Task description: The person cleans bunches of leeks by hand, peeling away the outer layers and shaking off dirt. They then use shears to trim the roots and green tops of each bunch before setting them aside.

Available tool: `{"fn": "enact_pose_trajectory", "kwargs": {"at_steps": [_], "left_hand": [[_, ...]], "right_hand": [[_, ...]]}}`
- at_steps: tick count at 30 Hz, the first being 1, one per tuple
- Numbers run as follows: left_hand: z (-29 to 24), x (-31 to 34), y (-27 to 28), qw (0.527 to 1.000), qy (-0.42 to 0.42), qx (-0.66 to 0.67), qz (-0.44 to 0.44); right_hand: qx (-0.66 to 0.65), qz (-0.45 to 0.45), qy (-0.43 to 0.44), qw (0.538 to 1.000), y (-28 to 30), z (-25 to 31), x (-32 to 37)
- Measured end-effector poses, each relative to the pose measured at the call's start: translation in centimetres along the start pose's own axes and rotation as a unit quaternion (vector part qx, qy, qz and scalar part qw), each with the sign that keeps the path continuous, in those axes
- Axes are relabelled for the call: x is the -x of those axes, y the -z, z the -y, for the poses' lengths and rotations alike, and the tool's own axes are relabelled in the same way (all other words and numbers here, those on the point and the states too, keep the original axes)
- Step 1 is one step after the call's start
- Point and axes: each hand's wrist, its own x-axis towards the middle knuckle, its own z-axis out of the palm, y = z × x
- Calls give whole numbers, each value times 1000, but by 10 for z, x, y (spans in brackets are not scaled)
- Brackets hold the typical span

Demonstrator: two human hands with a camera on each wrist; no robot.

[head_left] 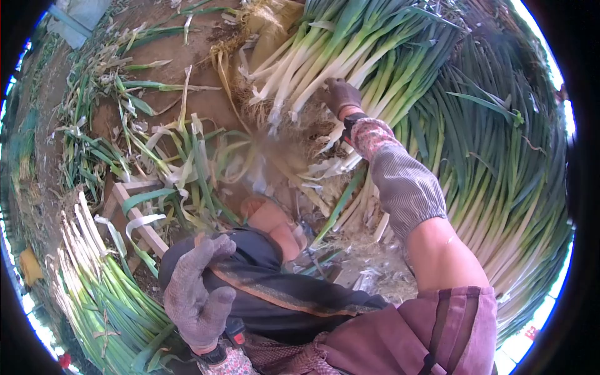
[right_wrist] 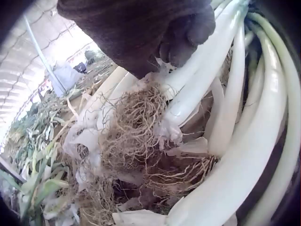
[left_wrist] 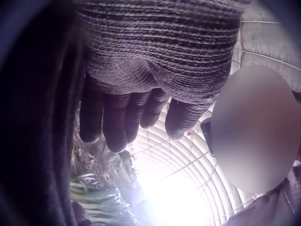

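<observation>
My right hand, in a dark knitted glove, reaches to the pile of leeks at the top of the head view. Its fingers curl around the white shank of a leek, close above the tangled roots. Part of that grip is hidden behind the glove in the right wrist view. My left hand wears the same kind of glove and holds nothing. It hovers by my knee with fingers spread apart; the left wrist view shows the fingers extended.
Trimmed leeks lie at the lower left, beside a wooden frame. Stripped leaves litter the soil on the left. More long leeks fill the right side. A yellowish sack lies at the top.
</observation>
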Motion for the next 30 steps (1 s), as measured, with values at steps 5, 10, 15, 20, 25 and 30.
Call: {"fn": "enact_pose_trajectory", "kwargs": {"at_steps": [5,10,15,20,25,30], "left_hand": [[-6,-6,-3,997,53,-50,-3],[-4,-2,2,998,41,-42,-2],[0,2,10,999,23,-23,-16],[4,6,19,1000,-18,6,16],[12,3,23,996,-68,56,23],[13,2,23,995,-74,54,28]], "right_hand": [[92,-5,125,988,-23,3,-14],[157,35,169,972,-19,2,-12],[111,104,184,971,-12,23,-5],[104,188,173,961,-49,41,39],[76,14,189,979,-9,41,65],[235,182,137,945,-12,30,27]]}}
